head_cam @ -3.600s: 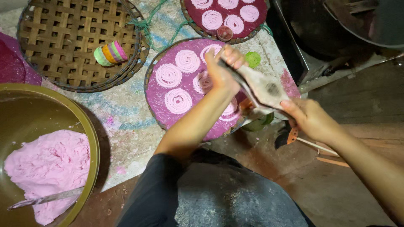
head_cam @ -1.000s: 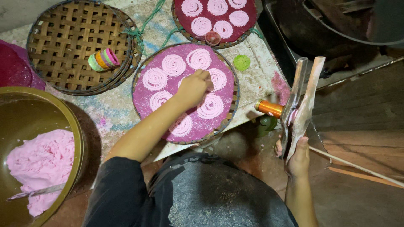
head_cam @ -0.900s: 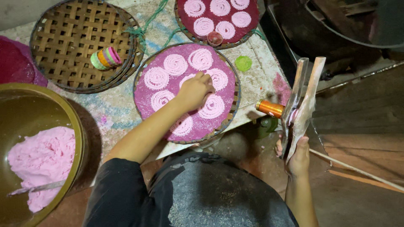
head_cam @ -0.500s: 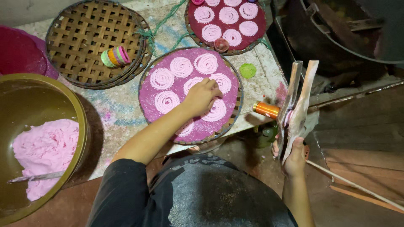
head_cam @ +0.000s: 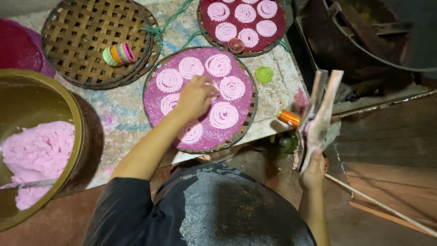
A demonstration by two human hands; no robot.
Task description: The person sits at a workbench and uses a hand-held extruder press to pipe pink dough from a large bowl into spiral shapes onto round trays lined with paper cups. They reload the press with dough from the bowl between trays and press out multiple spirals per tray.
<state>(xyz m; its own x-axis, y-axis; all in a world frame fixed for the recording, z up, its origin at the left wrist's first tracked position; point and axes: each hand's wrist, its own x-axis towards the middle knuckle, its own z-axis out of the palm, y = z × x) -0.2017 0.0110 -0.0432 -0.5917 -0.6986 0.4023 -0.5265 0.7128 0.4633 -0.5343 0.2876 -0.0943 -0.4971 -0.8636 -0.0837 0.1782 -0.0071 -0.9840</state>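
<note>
Here, left hand (head_cam: 196, 95), fingers curled loosely, rested on the pink-coated tray (head_cam: 157, 107) w/ noodle coils (head_cam: 223, 115); right hand (head_cam: 313, 168) gripped a two-handled press (head_cam: 318, 119). Near left: dough bowl (head_cam: 77, 123); far left: empty woven tray (head_cam: 73, 34) w/ stacked cups (head_cam: 118, 54); far: second filled tray (head_cam: 273, 38).

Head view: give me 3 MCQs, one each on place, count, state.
1. Where is the left hand?
A. on the middle tray of pink coils
B. in the bowl
C. on the empty woven tray

2. How many round woven trays hold pink coils?
A. one
B. two
C. four

3. What is the right hand doing?
A. hanging empty
B. gripping a wooden press
C. stirring dough

A: the left hand rests on the middle tray.
B: that tray and the far tray.
B: the right hand grips the wooden press.
</note>
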